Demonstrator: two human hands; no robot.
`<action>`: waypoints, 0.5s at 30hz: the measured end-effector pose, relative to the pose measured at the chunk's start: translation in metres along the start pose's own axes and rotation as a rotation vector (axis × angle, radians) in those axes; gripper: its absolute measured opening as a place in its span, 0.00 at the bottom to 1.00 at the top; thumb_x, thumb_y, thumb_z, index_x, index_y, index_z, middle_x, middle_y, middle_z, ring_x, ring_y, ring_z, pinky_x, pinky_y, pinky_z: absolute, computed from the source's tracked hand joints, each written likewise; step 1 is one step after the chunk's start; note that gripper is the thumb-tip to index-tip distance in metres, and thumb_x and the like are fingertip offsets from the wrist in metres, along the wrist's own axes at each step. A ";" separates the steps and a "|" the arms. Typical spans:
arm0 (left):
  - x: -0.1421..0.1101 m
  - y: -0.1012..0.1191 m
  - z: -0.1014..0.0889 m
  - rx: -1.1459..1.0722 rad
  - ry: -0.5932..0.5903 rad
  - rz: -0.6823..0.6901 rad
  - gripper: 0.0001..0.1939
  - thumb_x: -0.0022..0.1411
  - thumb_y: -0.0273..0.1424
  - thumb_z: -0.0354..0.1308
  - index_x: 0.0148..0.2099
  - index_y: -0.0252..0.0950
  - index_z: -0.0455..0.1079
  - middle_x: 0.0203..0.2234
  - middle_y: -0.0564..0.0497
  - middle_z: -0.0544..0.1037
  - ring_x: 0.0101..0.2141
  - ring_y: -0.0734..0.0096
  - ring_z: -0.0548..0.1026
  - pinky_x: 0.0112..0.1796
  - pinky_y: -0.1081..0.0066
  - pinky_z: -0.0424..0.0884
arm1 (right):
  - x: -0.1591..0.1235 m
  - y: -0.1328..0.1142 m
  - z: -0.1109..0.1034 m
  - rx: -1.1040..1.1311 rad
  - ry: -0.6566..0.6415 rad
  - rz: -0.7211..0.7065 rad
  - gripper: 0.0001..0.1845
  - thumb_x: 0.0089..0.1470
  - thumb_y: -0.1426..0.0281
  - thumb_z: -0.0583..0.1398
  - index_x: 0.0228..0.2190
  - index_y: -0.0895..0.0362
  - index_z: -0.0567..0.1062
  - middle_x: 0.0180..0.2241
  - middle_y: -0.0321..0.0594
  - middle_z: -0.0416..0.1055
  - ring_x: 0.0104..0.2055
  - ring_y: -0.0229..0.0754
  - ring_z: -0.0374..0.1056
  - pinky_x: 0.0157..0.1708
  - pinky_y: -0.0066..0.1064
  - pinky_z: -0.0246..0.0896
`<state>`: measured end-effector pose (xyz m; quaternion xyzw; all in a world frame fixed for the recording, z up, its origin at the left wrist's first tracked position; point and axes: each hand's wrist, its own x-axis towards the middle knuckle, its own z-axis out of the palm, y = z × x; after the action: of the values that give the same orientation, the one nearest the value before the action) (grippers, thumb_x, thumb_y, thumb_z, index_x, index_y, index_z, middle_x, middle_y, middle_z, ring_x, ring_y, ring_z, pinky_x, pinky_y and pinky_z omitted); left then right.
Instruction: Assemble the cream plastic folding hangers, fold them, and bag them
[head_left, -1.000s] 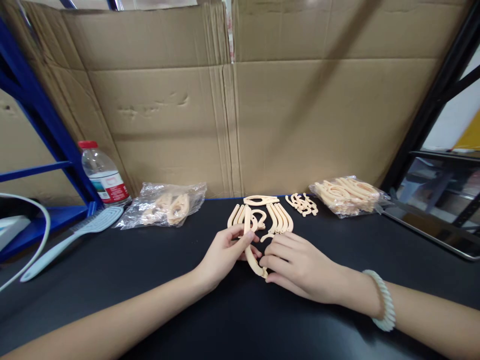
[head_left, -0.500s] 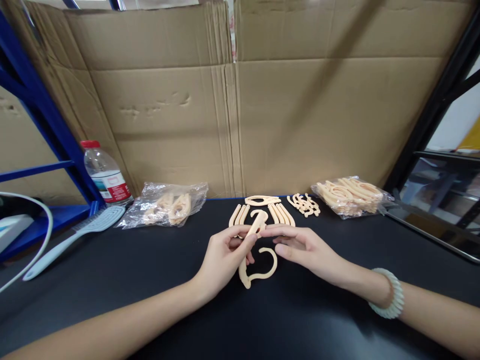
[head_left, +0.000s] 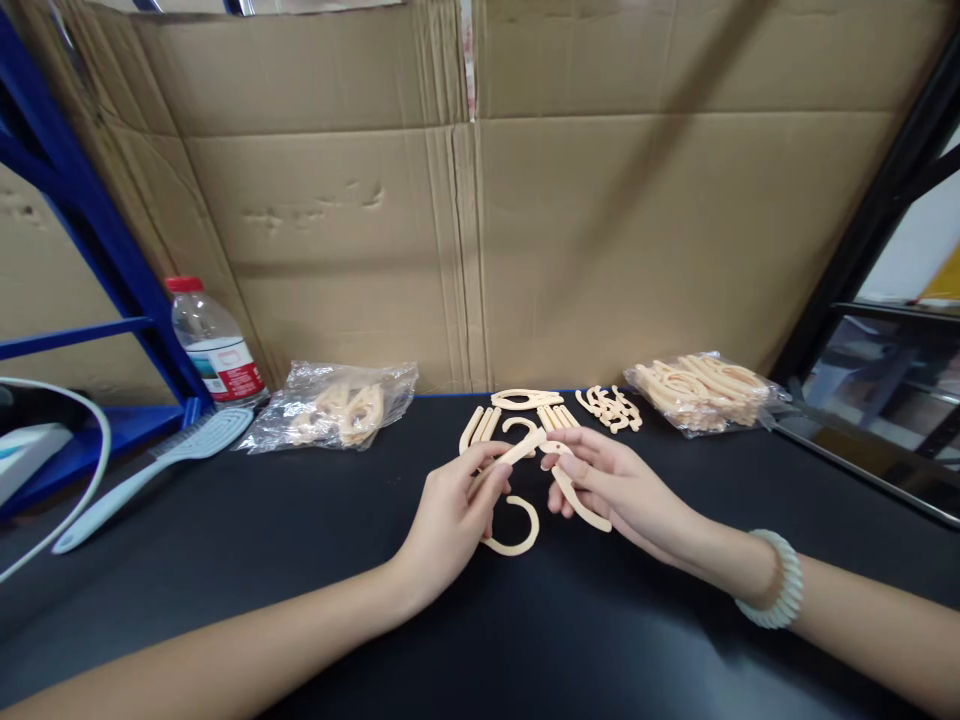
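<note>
Near the middle of the table, my left hand (head_left: 450,510) is closed around a cream hanger arm (head_left: 520,450), its end pointing up and right. My right hand (head_left: 622,485) pinches a second curved hanger arm (head_left: 585,505), which slopes down to the right. The upper ends of the two arms meet or nearly meet between my hands; whether they are joined is unclear. A cream hook (head_left: 529,535) curves out below my left fingers, its base hidden by them. Just beyond the hands, another hook shape (head_left: 517,425) shows, partly covered.
Behind my hands lie rows of cream hanger arms (head_left: 480,425), a folded oval hanger piece (head_left: 525,399) and a pile of small hooks (head_left: 611,408). Plastic bags of parts rest left (head_left: 337,410) and right (head_left: 697,390). A bottle (head_left: 217,345) and hairbrush (head_left: 180,450) are at left. Cardboard (head_left: 337,220) stands behind.
My right hand has closed on the second hanger arm, which now angles out to the right. The arm in my left hand has tilted rightward, and the lower hook has shifted slightly left.
</note>
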<state>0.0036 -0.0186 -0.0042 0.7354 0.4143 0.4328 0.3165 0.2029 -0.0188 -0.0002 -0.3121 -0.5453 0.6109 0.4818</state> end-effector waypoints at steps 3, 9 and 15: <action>-0.001 -0.005 0.000 0.213 0.004 0.173 0.13 0.67 0.34 0.49 0.51 0.37 0.67 0.33 0.50 0.77 0.25 0.73 0.75 0.27 0.75 0.72 | -0.002 0.002 0.003 -0.126 -0.084 0.060 0.20 0.54 0.54 0.59 0.33 0.59 0.69 0.24 0.36 0.71 0.16 0.29 0.64 0.15 0.21 0.55; -0.001 -0.010 -0.006 0.682 -0.028 0.437 0.11 0.69 0.30 0.47 0.51 0.38 0.64 0.39 0.49 0.80 0.32 0.68 0.79 0.31 0.72 0.72 | -0.004 -0.001 0.000 -0.205 -0.222 0.227 0.23 0.55 0.50 0.56 0.35 0.59 0.67 0.15 0.33 0.69 0.08 0.28 0.54 0.06 0.17 0.40; -0.001 0.002 -0.010 0.990 -0.151 0.652 0.14 0.70 0.29 0.41 0.38 0.34 0.68 0.24 0.50 0.75 0.22 0.70 0.73 0.19 0.75 0.60 | -0.006 0.002 -0.003 -0.097 -0.374 0.376 0.25 0.54 0.48 0.55 0.33 0.60 0.67 0.12 0.33 0.68 0.06 0.31 0.55 0.04 0.17 0.42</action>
<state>-0.0049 -0.0192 0.0014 0.9135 0.2961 0.2094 -0.1843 0.2071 -0.0227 -0.0036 -0.3122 -0.5860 0.7098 0.2352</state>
